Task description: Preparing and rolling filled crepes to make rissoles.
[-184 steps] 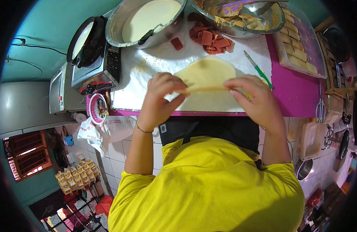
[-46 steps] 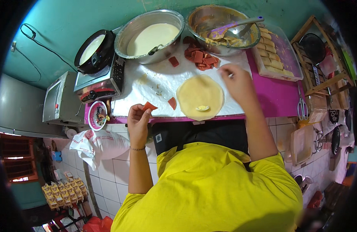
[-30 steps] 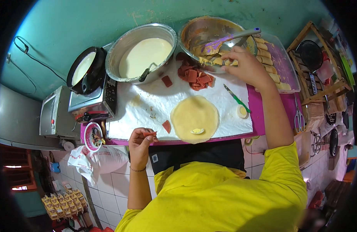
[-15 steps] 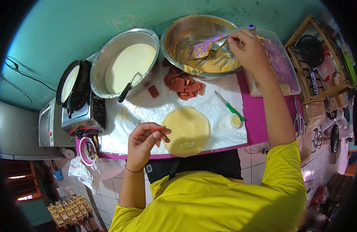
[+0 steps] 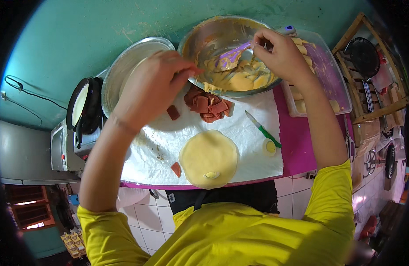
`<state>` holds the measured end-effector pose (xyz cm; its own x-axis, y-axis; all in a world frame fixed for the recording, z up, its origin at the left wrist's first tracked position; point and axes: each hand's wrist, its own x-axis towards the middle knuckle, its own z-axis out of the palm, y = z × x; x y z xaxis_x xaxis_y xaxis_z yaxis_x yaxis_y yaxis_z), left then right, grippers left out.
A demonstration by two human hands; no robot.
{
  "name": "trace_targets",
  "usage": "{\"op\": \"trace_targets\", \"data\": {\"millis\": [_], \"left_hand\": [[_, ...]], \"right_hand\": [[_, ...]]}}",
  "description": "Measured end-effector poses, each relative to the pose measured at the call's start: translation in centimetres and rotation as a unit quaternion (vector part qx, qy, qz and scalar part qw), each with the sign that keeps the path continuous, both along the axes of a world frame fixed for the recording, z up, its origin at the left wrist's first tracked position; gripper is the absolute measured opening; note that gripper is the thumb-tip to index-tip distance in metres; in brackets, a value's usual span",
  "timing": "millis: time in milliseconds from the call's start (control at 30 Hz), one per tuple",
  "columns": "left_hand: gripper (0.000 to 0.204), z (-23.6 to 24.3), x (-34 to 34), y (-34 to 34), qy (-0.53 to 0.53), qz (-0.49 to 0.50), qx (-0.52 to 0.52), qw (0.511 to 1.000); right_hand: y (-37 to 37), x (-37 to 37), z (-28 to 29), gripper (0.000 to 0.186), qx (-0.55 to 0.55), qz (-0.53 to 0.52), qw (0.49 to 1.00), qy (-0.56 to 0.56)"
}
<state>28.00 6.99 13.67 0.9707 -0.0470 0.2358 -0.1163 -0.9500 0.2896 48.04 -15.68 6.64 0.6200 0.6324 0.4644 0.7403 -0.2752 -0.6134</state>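
Observation:
A pale round crepe (image 5: 209, 155) lies on the white sheet, with a small piece of boiled egg (image 5: 211, 175) near its front edge. My left hand (image 5: 158, 82), blurred, is raised over the batter bowl; a reddish meat slice (image 5: 196, 70) shows at its pinched fingertips. My right hand (image 5: 280, 55) is closed on a thin spoon handle (image 5: 253, 56) over the steel bowl (image 5: 193, 80) of yellow-orange filling. A purple spatula (image 5: 231, 58) rests in that bowl. Reddish meat slices (image 5: 206, 105) are heaped in front of it, and another slice (image 5: 176, 169) lies left of the crepe.
A steel batter bowl (image 5: 111, 82) and a black pan (image 5: 96, 106) stand at the left. A green-handled knife (image 5: 262, 128) and a cut egg (image 5: 269, 147) lie right of the crepe. The plastic box (image 5: 342, 95) at the right holds rolled crepes. Scissors (image 5: 350, 144) lie beyond it.
My left hand has moved up and away from beside the crepe to the bowls. One meat slice now lies on the sheet there. My right hand has shifted slightly left, still at the spoon.

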Motion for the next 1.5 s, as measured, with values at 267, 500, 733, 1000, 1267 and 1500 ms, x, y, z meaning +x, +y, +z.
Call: {"op": "trace_targets", "data": {"millis": [267,500,733,1000,1267,1500], "left_hand": [[0.018,-4.2,5.9,4.0,0.099,-0.055,0.176,0.978],[0.022,-3.5,6.3,1.7,0.216,-0.042,0.135,0.966],[0.025,-3.1,6.1,-0.2,0.26,-0.031,0.152,0.953],[0.025,-2.8,4.6,-2.6,0.273,0.06,0.005,0.96],[0.025,-4.9,2.1,-4.1,0.163,0.034,-0.057,0.984],[0.025,-6.3,-0.3,-7.3,0.072,0.069,-0.306,0.947]], "right_hand": [[-2.1,-4.2,-0.1,0.021,-0.021,0.018,1.0,-0.003],[-3.9,-7.7,-2.4,0.015,0.049,-0.039,0.998,0.012],[-5.0,-8.7,-3.6,0.014,0.09,-0.08,0.992,0.022],[-5.3,-8.6,-4.1,0.014,0.119,-0.075,0.989,0.035],[-5.4,-8.5,-4.5,0.015,0.136,-0.071,0.985,0.084],[-5.3,-8.3,-4.9,0.016,0.156,-0.067,0.978,0.121]]}}
